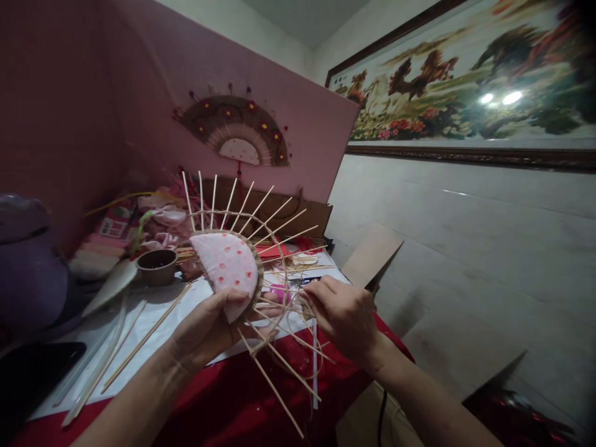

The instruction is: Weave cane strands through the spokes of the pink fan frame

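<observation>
My left hand (214,329) holds a half-round fan frame by its lower end, the thumb on the pale fabric with red dots (228,264) and the fingers behind. Thin wooden sticks (261,205) spread outward from the curved edge. Brown twine (274,239) runs in an arc across the sticks. At the frame's right side, my right hand (338,307) is closed with its fingertips pinched on the twine, which hangs in loops below.
A brown bowl (157,268), loose sticks (146,338) and clear glue sticks (100,372) lie at the left. Pink fabric bundles (167,214) are behind them. A finished fan (237,133) hangs on the pink board (298,118). Cardboard (372,257) leans at the right.
</observation>
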`<action>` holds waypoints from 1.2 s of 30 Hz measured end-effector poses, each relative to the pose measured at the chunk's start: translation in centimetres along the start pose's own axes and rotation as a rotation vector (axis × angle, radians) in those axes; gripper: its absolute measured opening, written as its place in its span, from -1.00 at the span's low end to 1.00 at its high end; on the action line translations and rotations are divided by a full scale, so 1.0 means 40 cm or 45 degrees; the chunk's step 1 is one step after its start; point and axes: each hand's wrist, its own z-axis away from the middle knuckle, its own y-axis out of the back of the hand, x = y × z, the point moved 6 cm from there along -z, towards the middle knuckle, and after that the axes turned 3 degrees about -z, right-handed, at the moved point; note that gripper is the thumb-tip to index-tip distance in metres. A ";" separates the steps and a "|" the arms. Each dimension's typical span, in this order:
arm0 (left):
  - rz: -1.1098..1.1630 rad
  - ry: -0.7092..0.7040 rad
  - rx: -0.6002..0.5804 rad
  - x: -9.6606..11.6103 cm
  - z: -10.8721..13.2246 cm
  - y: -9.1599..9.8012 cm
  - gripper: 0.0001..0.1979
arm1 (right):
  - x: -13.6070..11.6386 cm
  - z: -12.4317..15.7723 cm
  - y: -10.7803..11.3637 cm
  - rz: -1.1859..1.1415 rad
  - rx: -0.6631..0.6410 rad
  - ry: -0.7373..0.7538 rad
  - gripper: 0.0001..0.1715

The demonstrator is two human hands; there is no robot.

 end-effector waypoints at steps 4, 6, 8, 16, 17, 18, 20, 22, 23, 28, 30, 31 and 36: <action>-0.022 -0.030 0.013 0.008 0.000 0.002 -0.71 | 0.014 -0.002 0.000 -0.085 0.028 -0.069 -0.70; -0.009 -0.047 0.030 0.014 -0.001 0.003 -0.72 | 0.026 0.005 0.004 -0.136 0.061 -0.107 -0.72; 0.007 -0.079 0.043 0.022 -0.001 0.005 -0.72 | 0.041 0.018 0.007 -0.178 0.099 -0.141 -0.76; 0.002 -0.152 0.082 0.043 0.004 0.019 -0.76 | 0.111 0.087 -0.027 -0.635 0.126 -0.452 -0.81; -0.001 -0.156 0.084 0.045 0.004 0.020 -0.77 | 0.123 0.093 -0.038 -0.750 0.118 -0.529 -0.79; -0.001 -0.155 0.082 0.046 0.005 0.020 -0.77 | 0.136 0.098 -0.052 -0.900 0.104 -0.618 -0.77; 0.005 -0.144 0.086 0.047 0.007 0.019 -0.76 | 0.158 0.109 -0.092 -1.275 0.011 -0.826 -0.69; 0.017 -0.125 0.095 0.047 0.009 0.017 -0.75 | 0.164 0.118 -0.139 -1.623 -0.141 -0.997 -0.63; 0.026 -0.116 0.094 0.047 0.010 0.015 -0.75 | 0.163 0.119 -0.159 -1.740 -0.205 -1.048 -0.61; 0.075 -0.001 -0.006 0.029 0.014 -0.004 -0.74 | 0.137 0.089 -0.225 -1.878 -0.125 -1.000 -0.56; 0.077 0.063 -0.064 0.017 0.015 -0.012 -0.71 | 0.119 0.071 -0.250 -1.869 -0.057 -0.996 -0.55; 0.076 0.079 -0.090 0.012 0.015 -0.015 -0.70 | 0.110 0.062 -0.261 -1.865 -0.034 -1.006 -0.55; 0.005 0.132 -0.200 -0.008 0.014 -0.020 -0.68 | 0.078 0.023 -0.304 -1.884 0.030 -1.000 -0.51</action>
